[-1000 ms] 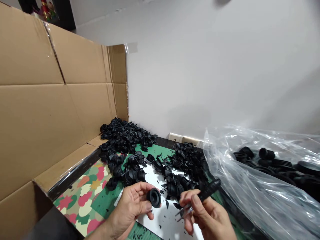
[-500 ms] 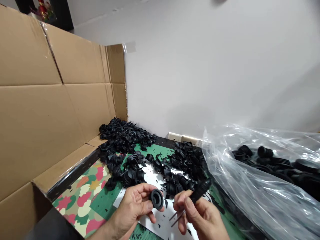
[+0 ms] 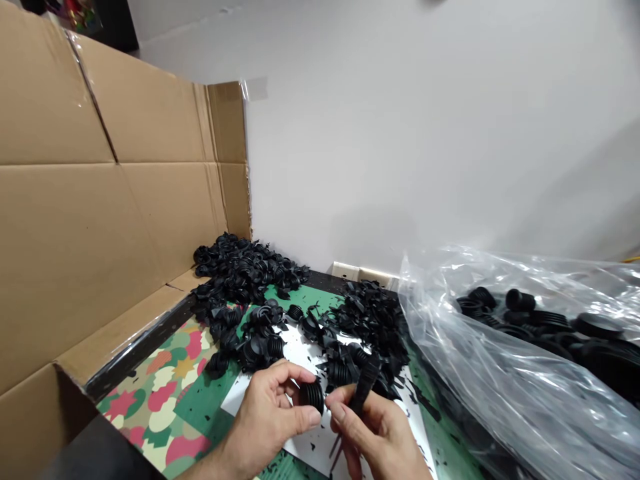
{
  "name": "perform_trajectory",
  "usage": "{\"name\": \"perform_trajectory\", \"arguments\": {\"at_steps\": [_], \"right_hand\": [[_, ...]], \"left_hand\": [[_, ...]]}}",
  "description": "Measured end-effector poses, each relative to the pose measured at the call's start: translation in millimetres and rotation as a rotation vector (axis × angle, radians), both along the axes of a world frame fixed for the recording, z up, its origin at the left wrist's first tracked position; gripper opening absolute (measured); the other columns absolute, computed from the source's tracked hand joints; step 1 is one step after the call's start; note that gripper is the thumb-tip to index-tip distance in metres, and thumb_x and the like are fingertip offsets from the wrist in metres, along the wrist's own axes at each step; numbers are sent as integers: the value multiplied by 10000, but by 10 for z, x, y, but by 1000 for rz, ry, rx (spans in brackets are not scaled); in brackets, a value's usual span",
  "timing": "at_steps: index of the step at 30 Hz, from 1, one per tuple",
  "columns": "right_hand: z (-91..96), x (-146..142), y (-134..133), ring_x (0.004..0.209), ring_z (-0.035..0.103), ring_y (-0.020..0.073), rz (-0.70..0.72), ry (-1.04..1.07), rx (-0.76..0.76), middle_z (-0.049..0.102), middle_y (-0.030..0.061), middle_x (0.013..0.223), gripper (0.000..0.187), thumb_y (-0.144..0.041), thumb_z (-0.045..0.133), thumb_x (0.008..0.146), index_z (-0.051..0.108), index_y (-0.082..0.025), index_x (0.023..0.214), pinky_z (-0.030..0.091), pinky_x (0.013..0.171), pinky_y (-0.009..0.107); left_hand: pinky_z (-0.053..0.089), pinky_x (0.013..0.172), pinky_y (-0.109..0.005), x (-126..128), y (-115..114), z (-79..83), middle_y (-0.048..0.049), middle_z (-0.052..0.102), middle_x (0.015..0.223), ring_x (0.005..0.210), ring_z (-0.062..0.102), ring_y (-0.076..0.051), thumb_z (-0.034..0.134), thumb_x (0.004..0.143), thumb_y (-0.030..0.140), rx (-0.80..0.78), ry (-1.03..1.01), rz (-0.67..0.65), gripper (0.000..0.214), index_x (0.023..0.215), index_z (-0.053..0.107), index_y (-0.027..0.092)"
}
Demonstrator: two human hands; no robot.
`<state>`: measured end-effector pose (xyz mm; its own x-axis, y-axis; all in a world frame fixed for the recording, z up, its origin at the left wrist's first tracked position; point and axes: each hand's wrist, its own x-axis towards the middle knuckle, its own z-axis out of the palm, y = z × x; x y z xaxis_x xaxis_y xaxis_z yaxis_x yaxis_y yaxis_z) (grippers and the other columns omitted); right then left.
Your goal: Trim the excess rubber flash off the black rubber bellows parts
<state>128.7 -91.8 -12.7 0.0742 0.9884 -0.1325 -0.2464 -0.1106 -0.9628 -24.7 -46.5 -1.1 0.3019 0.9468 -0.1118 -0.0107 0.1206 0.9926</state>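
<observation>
Your left hand (image 3: 267,420) has its grip clamped on a ribbed black rubber boot (image 3: 313,396), holding it between thumb and fingers above a white sheet (image 3: 239,400). Your right hand (image 3: 373,437) sits just beside it, its grip closed around the black handle of a hand tool (image 3: 365,385), with two thin metal tips (image 3: 335,455) pointing down and away from the boot. Black rubber scraps (image 3: 373,320) lie in a heap beyond your hands and are scattered across the white sheet. Further left, a large pile of matching boots (image 3: 245,273) rests against a cardboard sheet (image 3: 100,213) that stands along the edge of a floral and green mat (image 3: 160,393). To your right, a clear plastic bag (image 3: 465,380) holds more black rubber boots (image 3: 520,300). Behind it all is a white wall (image 3: 400,140) with a wall plate (image 3: 345,271) low down.
</observation>
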Motion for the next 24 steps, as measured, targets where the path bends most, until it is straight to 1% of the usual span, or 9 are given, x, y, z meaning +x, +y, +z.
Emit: {"name": "perform_trajectory", "arguments": {"at_steps": [3, 7, 11, 15, 17, 19, 22, 24], "right_hand": [[13, 4, 0, 336, 388, 50, -18, -42, -18, 504, -40, 534, 511, -618, 713, 650, 620, -122, 725, 222, 355, 190], [-5, 13, 3, 347, 380, 53, -34, -147, -11, 519, -30, 558, 467, -589, 678, 699, 633, -126, 734, 215, 359, 196], [-58, 11, 7, 349, 372, 65, -30, -174, -7, 494, -42, 546, 457, -601, 651, 718, 635, -145, 742, 230, 343, 204], [-107, 7, 8, 340, 329, 73, -13, -180, -10, 412, -75, 445, 467, -623, 652, 705, 631, -157, 742, 215, 342, 209], [-119, 11, 7, 333, 317, 76, 7, -189, -11, 389, -84, 411, 468, -624, 662, 698, 629, -161, 754, 208, 346, 213], [-119, 18, 7, 333, 322, 76, 30, -194, -8, 398, -83, 412, 468, -624, 660, 706, 624, -161, 760, 207, 352, 214], [-107, 30, 9, 340, 320, 70, 48, -162, -1, 409, -78, 442, 476, -635, 644, 721, 604, -160, 737, 204, 351, 208], [-97, 32, 14, 340, 314, 58, 44, -105, -3, 425, -75, 480, 486, -640, 660, 704, 591, -159, 723, 184, 345, 201]], "left_hand": [[279, 446, -185, 17, 1, 28, 39, 507, 664, 522, 383, -67, 743, 506, 113, 35, 22, 6, 280, 781, 702, 133], [234, 423, -191, 30, -3, 32, 24, 508, 743, 496, 349, -49, 729, 503, 129, 43, 65, 1, 275, 777, 705, 133], [285, 436, -198, 37, -24, 49, 0, 536, 816, 516, 415, -65, 705, 525, 130, 60, 76, -27, 267, 791, 697, 144], [337, 480, -203, 31, -48, 87, -3, 552, 863, 558, 444, -79, 677, 565, 97, 140, 154, -58, 270, 826, 696, 164], [344, 500, -201, 26, -53, 106, 5, 554, 879, 574, 432, -80, 682, 571, 73, 188, 201, -75, 305, 856, 696, 179], [344, 512, -200, 24, -48, 119, 12, 556, 875, 586, 425, -84, 694, 570, 58, 213, 230, -95, 328, 871, 697, 189], [341, 511, -201, 35, -23, 122, 18, 567, 833, 587, 434, -90, 720, 570, 64, 187, 218, -130, 316, 859, 711, 192], [345, 508, -200, 48, 1, 103, 16, 578, 811, 583, 442, -92, 742, 562, 88, 147, 153, -128, 286, 830, 725, 187]]}}
